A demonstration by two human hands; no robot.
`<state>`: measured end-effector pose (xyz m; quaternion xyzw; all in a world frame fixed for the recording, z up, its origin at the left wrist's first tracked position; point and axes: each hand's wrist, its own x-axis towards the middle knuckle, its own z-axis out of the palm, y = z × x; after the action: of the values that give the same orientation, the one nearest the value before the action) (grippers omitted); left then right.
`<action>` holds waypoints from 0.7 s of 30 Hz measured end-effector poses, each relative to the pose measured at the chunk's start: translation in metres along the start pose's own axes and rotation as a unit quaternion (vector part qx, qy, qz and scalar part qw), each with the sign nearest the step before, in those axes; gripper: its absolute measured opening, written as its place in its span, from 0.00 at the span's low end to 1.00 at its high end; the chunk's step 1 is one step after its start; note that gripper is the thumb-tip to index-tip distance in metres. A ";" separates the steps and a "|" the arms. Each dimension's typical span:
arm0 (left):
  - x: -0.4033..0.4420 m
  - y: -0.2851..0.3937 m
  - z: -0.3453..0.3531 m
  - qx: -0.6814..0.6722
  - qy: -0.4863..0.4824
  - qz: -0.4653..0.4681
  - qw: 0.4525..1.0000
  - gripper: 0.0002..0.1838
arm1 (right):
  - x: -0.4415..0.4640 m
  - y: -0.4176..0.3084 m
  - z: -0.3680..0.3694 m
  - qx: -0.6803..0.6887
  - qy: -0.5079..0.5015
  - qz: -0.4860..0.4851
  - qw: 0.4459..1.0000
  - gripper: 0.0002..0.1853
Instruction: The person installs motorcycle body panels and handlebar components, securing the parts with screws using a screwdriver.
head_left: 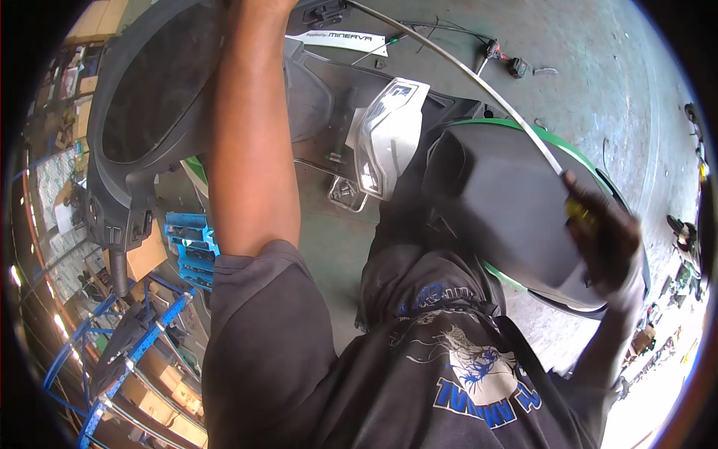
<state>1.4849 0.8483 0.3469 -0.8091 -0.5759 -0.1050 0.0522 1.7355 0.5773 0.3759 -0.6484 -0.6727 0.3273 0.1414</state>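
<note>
My right hand, blurred by motion, is closed around the yellow handle of a long-shafted tool that looks like a screwdriver. Its grey metal shaft slants up and left past the top edge. Behind that hand is the dark seat of a scooter with green trim. My left forearm reaches up over the scooter's black front end, and the hand itself is beyond the top edge. Between front and seat sits a shiny, silvery-white panel.
A red and black power tool and cables lie on the grey floor. Near the top is a white plate lettered MINERVA. To the left stand a blue rack, a blue tool box and cardboard boxes. A handlebar grip sticks out there.
</note>
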 end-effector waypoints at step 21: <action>-0.016 0.015 -0.003 -0.026 -0.057 -0.015 0.998 0.27 | 0.147 0.181 -0.079 0.013 -0.105 -0.010 0.994 0.19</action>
<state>1.4936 0.8280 0.3467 -0.8062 -0.5870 -0.0742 -0.0037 1.9079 0.7299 0.2874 -0.6021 -0.6857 0.4007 0.0817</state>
